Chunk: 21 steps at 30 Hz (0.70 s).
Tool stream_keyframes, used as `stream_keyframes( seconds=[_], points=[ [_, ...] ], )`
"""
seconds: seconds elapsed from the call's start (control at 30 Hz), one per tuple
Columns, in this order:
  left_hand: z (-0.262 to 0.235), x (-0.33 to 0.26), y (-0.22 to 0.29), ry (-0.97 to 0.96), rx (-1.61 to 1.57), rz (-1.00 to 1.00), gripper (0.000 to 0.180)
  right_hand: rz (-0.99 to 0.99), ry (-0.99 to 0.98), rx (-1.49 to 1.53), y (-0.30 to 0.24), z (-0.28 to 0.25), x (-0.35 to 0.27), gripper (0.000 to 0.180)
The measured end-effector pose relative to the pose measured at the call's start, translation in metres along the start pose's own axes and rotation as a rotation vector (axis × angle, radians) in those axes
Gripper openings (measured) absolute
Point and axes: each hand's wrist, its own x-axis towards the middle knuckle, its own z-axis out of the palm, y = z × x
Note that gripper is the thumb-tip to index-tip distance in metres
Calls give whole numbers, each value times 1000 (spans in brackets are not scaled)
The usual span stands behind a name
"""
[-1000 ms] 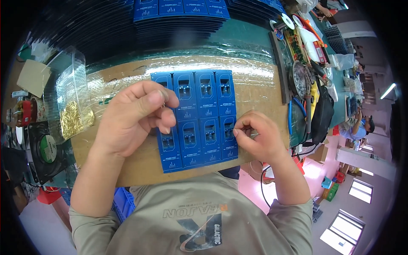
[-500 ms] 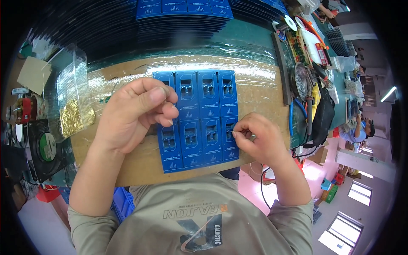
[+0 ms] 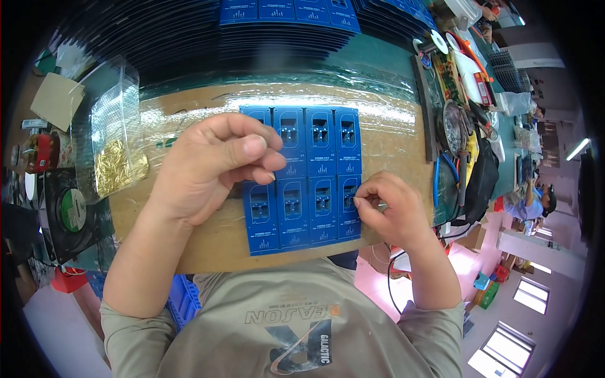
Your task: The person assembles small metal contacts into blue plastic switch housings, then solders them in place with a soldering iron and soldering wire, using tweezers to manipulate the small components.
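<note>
Head view, from where I stand: the blue circuit panel (image 3: 293,234) lies flat on a tan board (image 3: 205,242), its units in two rows. At the dark window of the lower right unit is the right hand (image 3: 394,205), thumb and forefinger drawn together; whether that grip pinches anything, I cannot tell. The left hand (image 3: 220,157) hovers over the panel's upper left, thumb against curled fingers, its contents hidden too. I'd say the fine work wants a light fingertip touch, the right wrist steady, the panel kept from sliding, and the left hand clear of the sightline. Farther left, a clear tray (image 3: 123,85) holds small gold pieces (image 3: 113,167); beyond, stacked blue panels (image 3: 287,38) stand on the green counter (image 3: 387,66).
</note>
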Motion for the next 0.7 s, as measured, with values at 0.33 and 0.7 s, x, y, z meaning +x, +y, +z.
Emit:
stream_keyframes(
  seconds=[0.33, 0.7],
  points=[
    [6, -1, 0, -24, 16, -53, 18, -101, -7, -178, -11, -1, -4, 8],
    [2, -3, -5, -70, 4, -57, 24, 156, -26, -13, -14, -3, 1, 13]
  ],
)
